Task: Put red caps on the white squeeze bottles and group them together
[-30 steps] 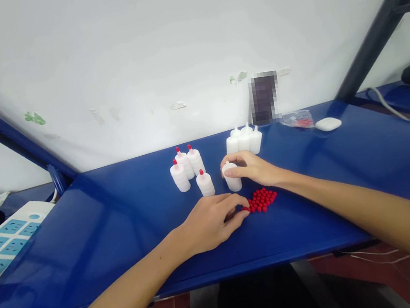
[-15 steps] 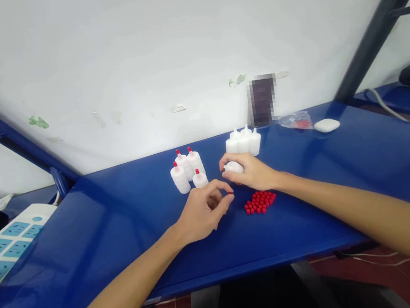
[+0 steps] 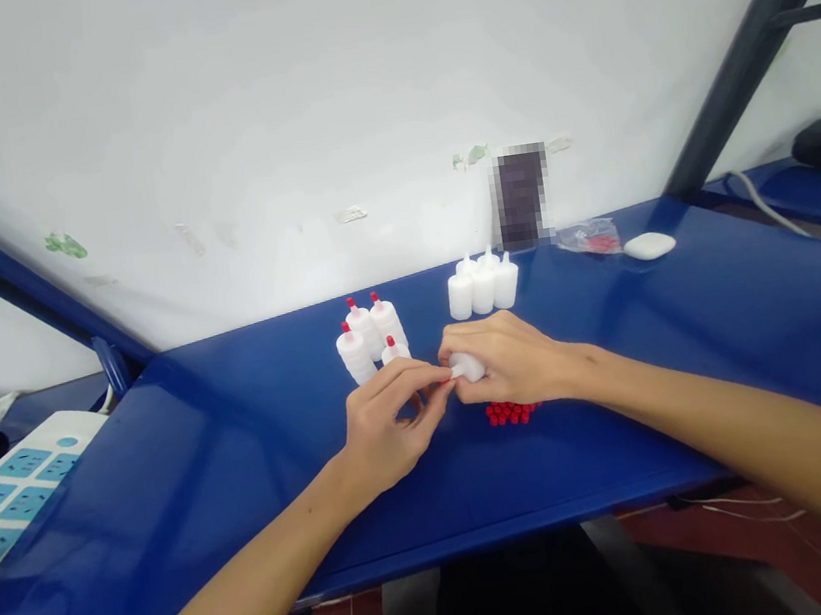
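My right hand (image 3: pixel 509 360) is wrapped round a small white squeeze bottle (image 3: pixel 470 367), tilted so its nozzle points left. At that nozzle, the thumb and fingers of my left hand (image 3: pixel 395 415) are pinched on a red cap, which the fingertips mostly cover. Several loose red caps (image 3: pixel 511 413) lie on the blue table just below my right hand, which hides part of them. Left of my hands stand several white bottles with red tips (image 3: pixel 386 323); the nearest is partly behind my left hand. Behind my right hand, several white bottles with bare nozzles (image 3: pixel 482 288) stand upright.
A blue table (image 3: pixel 244 420) runs along a white wall. A clear bag with red pieces (image 3: pixel 594 238) and a white rounded object (image 3: pixel 650 246) lie at the back right. A dark pixelated object (image 3: pixel 521 197) leans on the wall. A power strip (image 3: pixel 22 490) lies at left.
My right hand has moved down with the bottle, covering part of the red caps. My left hand's pinched red cap has come to the bottle's nozzle. The camera view has shifted slightly.
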`<action>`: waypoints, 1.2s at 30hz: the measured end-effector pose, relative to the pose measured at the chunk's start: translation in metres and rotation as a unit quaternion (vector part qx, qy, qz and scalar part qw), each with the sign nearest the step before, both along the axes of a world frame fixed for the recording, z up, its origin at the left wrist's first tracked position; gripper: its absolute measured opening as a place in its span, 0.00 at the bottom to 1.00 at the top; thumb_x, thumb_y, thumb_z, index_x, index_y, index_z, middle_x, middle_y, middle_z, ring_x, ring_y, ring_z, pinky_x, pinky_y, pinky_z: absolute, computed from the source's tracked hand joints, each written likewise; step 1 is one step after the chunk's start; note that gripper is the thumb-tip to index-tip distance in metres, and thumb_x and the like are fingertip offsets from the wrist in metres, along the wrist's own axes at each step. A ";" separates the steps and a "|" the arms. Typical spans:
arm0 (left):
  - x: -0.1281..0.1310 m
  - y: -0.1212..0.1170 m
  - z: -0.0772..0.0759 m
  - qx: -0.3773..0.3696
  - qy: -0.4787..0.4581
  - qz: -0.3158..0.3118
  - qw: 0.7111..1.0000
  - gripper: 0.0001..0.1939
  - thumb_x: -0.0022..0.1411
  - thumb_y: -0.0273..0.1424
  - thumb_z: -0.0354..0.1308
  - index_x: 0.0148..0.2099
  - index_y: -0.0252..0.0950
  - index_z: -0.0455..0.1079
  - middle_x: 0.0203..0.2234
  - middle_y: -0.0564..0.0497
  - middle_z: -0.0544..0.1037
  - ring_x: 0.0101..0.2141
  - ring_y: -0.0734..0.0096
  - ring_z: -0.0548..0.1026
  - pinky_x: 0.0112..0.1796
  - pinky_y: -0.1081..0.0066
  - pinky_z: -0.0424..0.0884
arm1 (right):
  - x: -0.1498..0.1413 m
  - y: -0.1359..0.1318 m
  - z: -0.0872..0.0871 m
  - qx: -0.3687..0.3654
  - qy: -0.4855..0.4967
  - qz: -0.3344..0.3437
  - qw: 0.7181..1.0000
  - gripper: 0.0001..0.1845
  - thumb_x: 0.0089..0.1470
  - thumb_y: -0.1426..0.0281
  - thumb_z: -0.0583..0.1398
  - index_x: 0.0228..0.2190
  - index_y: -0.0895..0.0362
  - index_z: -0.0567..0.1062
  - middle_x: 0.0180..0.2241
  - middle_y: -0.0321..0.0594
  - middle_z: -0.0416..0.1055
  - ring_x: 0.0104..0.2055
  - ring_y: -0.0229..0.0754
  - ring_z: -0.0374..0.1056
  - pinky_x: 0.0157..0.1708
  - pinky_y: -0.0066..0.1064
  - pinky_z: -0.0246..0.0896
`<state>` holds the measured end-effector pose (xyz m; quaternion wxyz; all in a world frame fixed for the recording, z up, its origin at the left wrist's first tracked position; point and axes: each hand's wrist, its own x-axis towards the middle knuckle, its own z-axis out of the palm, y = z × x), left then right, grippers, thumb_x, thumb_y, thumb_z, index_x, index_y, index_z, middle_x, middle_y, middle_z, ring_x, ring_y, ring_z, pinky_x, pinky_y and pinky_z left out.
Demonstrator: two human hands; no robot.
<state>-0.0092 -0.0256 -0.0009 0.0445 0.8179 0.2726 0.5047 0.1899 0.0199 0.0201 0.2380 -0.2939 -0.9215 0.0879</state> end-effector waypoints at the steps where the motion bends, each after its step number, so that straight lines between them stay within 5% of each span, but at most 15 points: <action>1: -0.001 0.000 -0.001 0.004 0.006 -0.005 1.000 0.08 0.61 0.21 0.60 0.43 0.35 0.73 0.33 0.50 0.79 0.29 0.78 0.74 0.29 0.78 0.74 | 0.000 -0.002 0.002 -0.011 -0.010 0.000 1.000 0.06 0.50 0.67 0.57 0.31 0.56 0.72 0.25 0.34 0.70 0.23 0.35 0.58 0.24 0.29 0.42; 8: -0.003 -0.001 -0.003 0.009 0.076 -0.073 0.994 0.09 0.61 0.20 0.58 0.44 0.35 0.70 0.32 0.51 0.78 0.32 0.75 0.76 0.33 0.76 0.74 | -0.002 -0.007 0.005 -0.031 -0.039 0.022 0.998 0.24 0.54 0.50 0.55 0.20 0.56 0.67 0.16 0.32 0.61 0.18 0.33 0.51 0.22 0.30 0.38; 18: -0.007 0.001 -0.005 -0.045 0.070 -0.039 0.996 0.09 0.68 0.25 0.52 0.49 0.37 0.68 0.23 0.57 0.76 0.19 0.82 0.69 0.24 0.80 0.65 | -0.005 -0.003 0.000 -0.054 0.031 0.024 0.998 0.24 0.57 0.51 0.53 0.21 0.56 0.66 0.16 0.32 0.60 0.19 0.33 0.52 0.23 0.29 0.39; 26: -0.018 0.016 0.012 -0.042 -0.139 0.159 0.977 0.07 0.63 0.33 0.60 0.37 0.36 0.67 0.14 0.62 0.63 0.15 0.83 0.58 0.19 0.79 0.55 | 0.000 0.011 -0.008 -0.080 0.137 -0.012 0.987 0.23 0.62 0.54 0.53 0.25 0.57 0.72 0.23 0.34 0.69 0.25 0.34 0.61 0.27 0.28 0.49; 31: -0.018 0.022 0.017 -0.082 -0.136 0.213 0.964 0.08 0.61 0.36 0.62 0.37 0.36 0.73 0.14 0.61 0.64 0.16 0.82 0.60 0.20 0.78 0.58 | -0.004 0.012 -0.011 -0.059 0.183 -0.049 0.980 0.22 0.53 0.53 0.63 0.21 0.57 0.69 0.22 0.33 0.68 0.24 0.33 0.60 0.27 0.28 0.50; 36: -0.019 0.024 0.014 -0.105 -0.022 0.249 0.963 0.09 0.63 0.37 0.59 0.38 0.36 0.74 0.14 0.61 0.65 0.15 0.81 0.61 0.22 0.77 0.59 | -0.006 0.008 -0.008 -0.036 0.251 -0.068 0.965 0.21 0.46 0.59 0.68 0.18 0.57 0.66 0.18 0.30 0.64 0.21 0.31 0.55 0.23 0.26 0.49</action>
